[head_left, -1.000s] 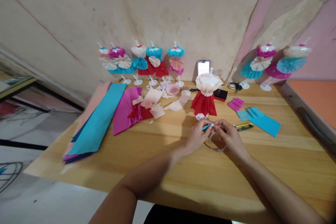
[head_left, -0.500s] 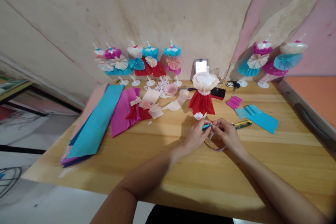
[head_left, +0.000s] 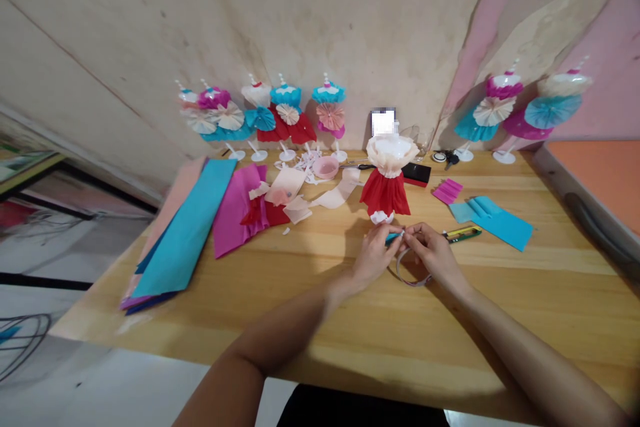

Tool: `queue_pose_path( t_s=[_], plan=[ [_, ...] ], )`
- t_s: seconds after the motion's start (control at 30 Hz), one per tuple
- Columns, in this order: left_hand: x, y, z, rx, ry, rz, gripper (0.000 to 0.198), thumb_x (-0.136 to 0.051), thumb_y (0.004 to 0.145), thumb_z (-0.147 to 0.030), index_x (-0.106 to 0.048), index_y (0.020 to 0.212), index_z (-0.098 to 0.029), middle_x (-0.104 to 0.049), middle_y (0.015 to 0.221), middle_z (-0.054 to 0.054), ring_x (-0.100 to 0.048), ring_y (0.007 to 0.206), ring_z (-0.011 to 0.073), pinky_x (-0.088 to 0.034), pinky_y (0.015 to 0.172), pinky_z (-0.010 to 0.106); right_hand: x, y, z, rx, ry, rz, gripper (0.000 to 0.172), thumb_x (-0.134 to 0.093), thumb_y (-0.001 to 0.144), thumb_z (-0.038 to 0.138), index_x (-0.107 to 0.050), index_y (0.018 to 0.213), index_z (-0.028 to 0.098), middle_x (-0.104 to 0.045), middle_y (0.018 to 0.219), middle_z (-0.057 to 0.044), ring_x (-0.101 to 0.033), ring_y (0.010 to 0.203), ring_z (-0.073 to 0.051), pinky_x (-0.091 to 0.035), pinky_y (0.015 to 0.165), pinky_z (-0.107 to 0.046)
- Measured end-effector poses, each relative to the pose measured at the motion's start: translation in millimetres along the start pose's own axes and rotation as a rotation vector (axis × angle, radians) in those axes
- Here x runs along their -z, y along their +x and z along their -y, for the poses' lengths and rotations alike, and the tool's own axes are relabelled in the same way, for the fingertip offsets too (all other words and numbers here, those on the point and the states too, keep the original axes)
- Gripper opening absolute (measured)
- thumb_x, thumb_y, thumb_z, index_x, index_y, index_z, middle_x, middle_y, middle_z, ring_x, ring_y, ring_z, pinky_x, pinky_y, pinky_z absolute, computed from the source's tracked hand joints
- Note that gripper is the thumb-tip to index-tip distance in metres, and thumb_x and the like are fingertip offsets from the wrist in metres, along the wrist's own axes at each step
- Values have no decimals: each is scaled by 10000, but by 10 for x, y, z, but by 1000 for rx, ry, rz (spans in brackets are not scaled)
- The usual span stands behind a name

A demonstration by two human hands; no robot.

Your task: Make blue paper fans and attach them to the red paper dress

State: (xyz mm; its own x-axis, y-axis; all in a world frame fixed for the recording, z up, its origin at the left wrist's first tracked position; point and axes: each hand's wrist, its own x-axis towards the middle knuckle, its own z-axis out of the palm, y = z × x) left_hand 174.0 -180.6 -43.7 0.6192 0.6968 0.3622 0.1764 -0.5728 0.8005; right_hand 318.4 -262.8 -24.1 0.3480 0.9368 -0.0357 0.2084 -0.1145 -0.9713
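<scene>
My left hand (head_left: 373, 253) is closed around a small folded piece of blue crepe paper (head_left: 393, 238). The fingertips of my right hand (head_left: 434, 257) pinch together at the paper's end, where a tiny whitish bit shows; what exactly they grip is too small to make out. Below and between the hands, a thin pale ring like a tape roll (head_left: 414, 283) rests on the table, partly hidden by my right hand. Just behind stands a small dress form (head_left: 386, 177) with a cream ruffled top and red paper skirt. A green and yellow utility knife (head_left: 464, 235) lies beyond my right hand.
Pleated magenta paper (head_left: 449, 191) and blue paper (head_left: 505, 223) lie to the right. Stacked crepe sheets (head_left: 187, 233), magenta paper (head_left: 237, 213) and cream scraps (head_left: 340, 192) spread leftward. A pink bowl-like ring (head_left: 325, 167), scissors and several dressed forms (head_left: 330, 117) line the wall.
The view has shifted slightly. Both hands stay together at the blue paper in nearly the same pinch, with no other visible movement.
</scene>
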Motion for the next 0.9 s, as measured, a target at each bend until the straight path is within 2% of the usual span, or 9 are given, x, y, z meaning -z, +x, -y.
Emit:
queue_pose_path(
  t_s=[0.17, 0.33, 0.43, 0.57, 0.9],
  plan=[
    [-15, -7, -3, 40, -38, -46, 154, -586, 927, -294, -622, 1056, -217, -702, 1108, 61, -662, 1050, 196, -540, 930, 367, -32, -21, 7, 34, -18, -30, 390, -572, 862, 579, -561, 980, 207, -699, 756, -36, -584, 548, -155, -446, 462, -260],
    [-39, -35, -22, 120, -116, -51, 166, -587, 925, -310, -631, 1053, -214, -713, 1080, 60, -678, 993, 184, -552, 900, 353, -20, -37, 45, 60, -78, -55, 388, -571, 875, 538, -508, 1095, 224, -694, 712, 0, -536, 469, -142, -421, 468, -267],
    [-63, -44, -28, 180, -182, -53, 184, -569, 934, -330, -617, 1058, -203, -718, 1029, 55, -688, 930, 168, -558, 854, 325, -11, -41, 63, 91, -128, -51, 352, -559, 879, 541, -549, 1034, 225, -713, 747, -26, -593, 536, -168, -438, 505, -280],
    [-83, -36, -21, 195, -208, -75, 174, -578, 927, -318, -612, 1055, -204, -719, 1022, 47, -686, 938, 165, -546, 868, 319, -24, -52, 61, 128, -208, -72, 285, -525, 914, 514, -574, 930, 234, -729, 823, -45, -649, 650, -190, -458, 566, -288],
    [-110, -24, 0, 213, -318, -25, 183, -561, 936, -337, -605, 1042, -194, -720, 1029, 51, -689, 971, 169, -545, 878, 310, -8, -53, 35, 149, -330, -93, 225, -506, 943, 451, -572, 914, 238, -724, 807, -23, -666, 693, -194, -451, 635, -290]
  ],
)
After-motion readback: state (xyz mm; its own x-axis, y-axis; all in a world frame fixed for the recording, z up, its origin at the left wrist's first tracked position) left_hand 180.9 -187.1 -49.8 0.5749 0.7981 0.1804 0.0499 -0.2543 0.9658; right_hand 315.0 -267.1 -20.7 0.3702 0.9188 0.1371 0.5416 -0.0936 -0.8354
